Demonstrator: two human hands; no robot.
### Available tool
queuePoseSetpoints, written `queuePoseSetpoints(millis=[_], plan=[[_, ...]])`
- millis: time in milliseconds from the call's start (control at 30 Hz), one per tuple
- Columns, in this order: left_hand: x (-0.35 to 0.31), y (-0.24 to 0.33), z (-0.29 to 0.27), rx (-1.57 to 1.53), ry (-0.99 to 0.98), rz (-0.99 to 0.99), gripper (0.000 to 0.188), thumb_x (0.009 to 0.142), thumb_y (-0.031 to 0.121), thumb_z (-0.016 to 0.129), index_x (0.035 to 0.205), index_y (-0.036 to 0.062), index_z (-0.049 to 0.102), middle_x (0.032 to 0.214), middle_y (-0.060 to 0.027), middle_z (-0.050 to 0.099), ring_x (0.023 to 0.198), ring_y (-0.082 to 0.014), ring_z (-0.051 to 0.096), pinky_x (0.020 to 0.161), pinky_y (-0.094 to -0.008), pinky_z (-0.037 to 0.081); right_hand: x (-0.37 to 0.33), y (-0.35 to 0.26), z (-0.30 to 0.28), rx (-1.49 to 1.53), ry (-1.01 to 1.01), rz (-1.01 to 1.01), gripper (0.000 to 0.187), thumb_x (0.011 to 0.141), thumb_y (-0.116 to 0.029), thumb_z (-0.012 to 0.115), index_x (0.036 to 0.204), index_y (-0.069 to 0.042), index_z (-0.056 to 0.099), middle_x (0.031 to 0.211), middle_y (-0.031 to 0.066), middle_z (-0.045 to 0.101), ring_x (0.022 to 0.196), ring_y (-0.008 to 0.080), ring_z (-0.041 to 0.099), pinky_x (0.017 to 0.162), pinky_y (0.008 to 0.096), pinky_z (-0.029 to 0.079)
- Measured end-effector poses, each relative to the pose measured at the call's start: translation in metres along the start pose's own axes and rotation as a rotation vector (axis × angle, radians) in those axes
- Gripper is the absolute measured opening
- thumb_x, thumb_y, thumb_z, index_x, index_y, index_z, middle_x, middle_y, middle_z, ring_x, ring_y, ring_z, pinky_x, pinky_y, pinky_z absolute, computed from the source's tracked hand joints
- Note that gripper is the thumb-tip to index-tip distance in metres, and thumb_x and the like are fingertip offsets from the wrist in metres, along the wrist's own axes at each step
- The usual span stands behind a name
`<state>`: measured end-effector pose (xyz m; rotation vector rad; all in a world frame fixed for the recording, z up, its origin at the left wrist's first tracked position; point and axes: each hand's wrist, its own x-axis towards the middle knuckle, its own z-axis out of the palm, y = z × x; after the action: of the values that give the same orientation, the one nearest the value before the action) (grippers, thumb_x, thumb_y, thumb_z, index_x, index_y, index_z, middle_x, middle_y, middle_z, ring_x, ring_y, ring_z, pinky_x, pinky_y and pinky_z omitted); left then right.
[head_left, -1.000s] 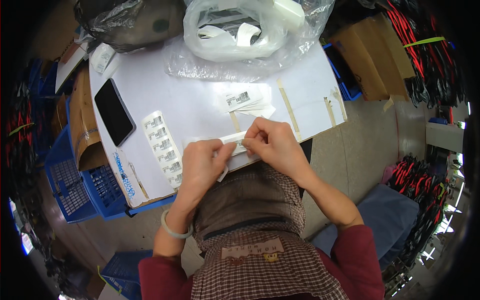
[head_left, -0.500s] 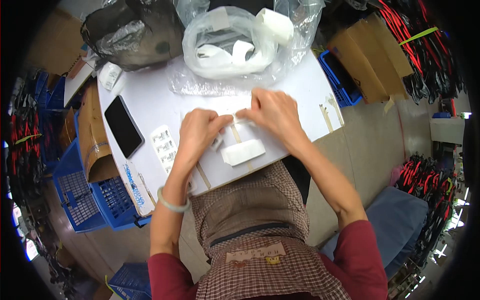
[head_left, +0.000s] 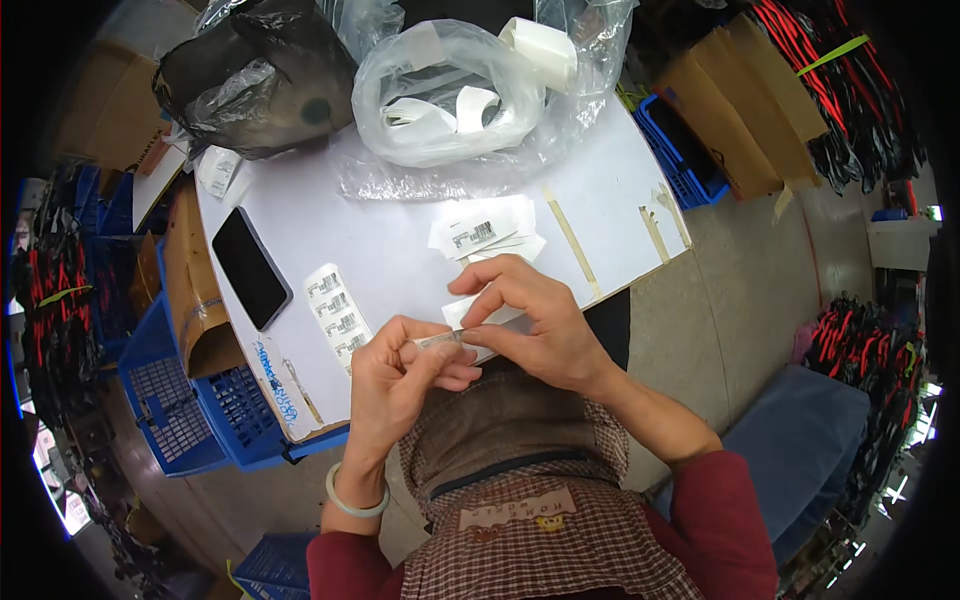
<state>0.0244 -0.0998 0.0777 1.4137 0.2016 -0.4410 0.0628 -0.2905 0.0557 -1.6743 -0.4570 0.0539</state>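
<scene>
left fingers [head_left: 426, 364], right fingers [head_left: 505, 342]: pinched on printed label [head_left: 437, 341] | barcode sticker strip [head_left: 335, 308] leftward | barcoded tags [head_left: 476, 236] beyond

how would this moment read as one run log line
left hand: holding small white piece | right hand: touching its right end | nearby: phone, label strip, paper stack

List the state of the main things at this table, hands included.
Left hand: pinching a white slip
Right hand: fingertips at the slip's end, grip unclear
Phone: lying flat, screen dark
Label sheet: lying flat
White cards: loosely piled, overlapping
Clear bag: open, paper strips inside
Black bag: crumpled, contents unclear
</scene>
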Motion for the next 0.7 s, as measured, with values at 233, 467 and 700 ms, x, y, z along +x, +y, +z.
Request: queuePoseSetpoints(millis=[233, 467, 700], plan=[[-0.002, -0.029, -0.016, 0.325, 0.056, -0.216, 0.015, 0.089, 0.009, 0.067, 0.094, -0.0049, 0.063, 0.082, -0.0147, 0.071, 0.068, -0.0177, 0.07, 0.059, -0.0242, 0.056, -0.01, -0.002, -0.042, 0.254, 0.006, 0.491, 0.007, 0.086, -0.005, 0.068, 0.088, 0.0, 0.063, 0.092, 0.0096, 0.066, 0.086, 0.012, 0.064, 0.074, 0.0255, 0.05], [0.029, -0.042, -0.007, 0.595, 0.044, -0.13, 0.03, 0.09, 0.02, 0.068, 0.077, -0.0064, 0.07, 0.059, -0.0064, 0.063, 0.052, -0.0106, 0.061, 0.045, -0.0225, 0.047, -0.006, 0.014, -0.017, -0.074, -0.11, 0.565, 0.013, 0.084, -0.006, 0.068, 0.084, 0.004, 0.06, 0.063, 0.0085, 0.063, 0.057, 0.013, 0.061, 0.053, 0.0293, 0.047], [0.034, -0.044, -0.007, 0.629, 0.039, -0.126, 0.031, 0.088, 0.021, 0.068, 0.073, -0.0061, 0.07, 0.055, -0.0065, 0.062, 0.047, -0.01, 0.058, 0.041, -0.0229, 0.043, -0.003, 0.021, -0.014, -0.221, -0.151, 0.517, 0.011, 0.086, -0.007, 0.068, 0.084, 0.001, 0.062, 0.062, 0.0042, 0.063, 0.054, 0.0077, 0.056, 0.05, 0.0239, 0.043]])
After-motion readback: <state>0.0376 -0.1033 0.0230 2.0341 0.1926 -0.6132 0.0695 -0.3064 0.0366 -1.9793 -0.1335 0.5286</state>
